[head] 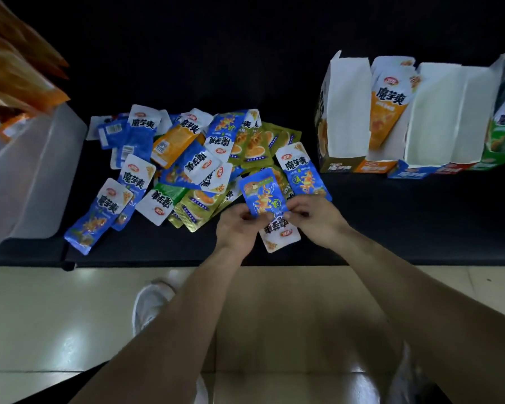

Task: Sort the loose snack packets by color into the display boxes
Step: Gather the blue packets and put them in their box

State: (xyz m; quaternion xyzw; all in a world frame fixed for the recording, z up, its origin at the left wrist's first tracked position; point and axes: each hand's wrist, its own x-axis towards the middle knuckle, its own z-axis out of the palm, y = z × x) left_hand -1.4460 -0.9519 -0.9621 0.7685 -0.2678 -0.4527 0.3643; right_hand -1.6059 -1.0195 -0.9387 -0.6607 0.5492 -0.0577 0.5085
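A heap of loose snack packets (187, 158) in blue, olive-gold, orange and green lies on the black table. My left hand (239, 228) and my right hand (312, 217) both pinch one blue packet (263, 196) near the table's front edge, its white end (280, 233) pointing toward me. Another blue packet (302, 170) lies just behind my right hand. At the right stand open display boxes: an olive one (341, 167), an orange one (376, 167) holding orange packets (388, 103), a blue one (411, 173) and a green one (499, 135) with packets inside.
A translucent plastic bin (27, 170) stands at the left with orange bags (18, 68) above it. The table's front edge (158, 262) runs across the middle; below it are tiled floor and my white shoe (152, 304).
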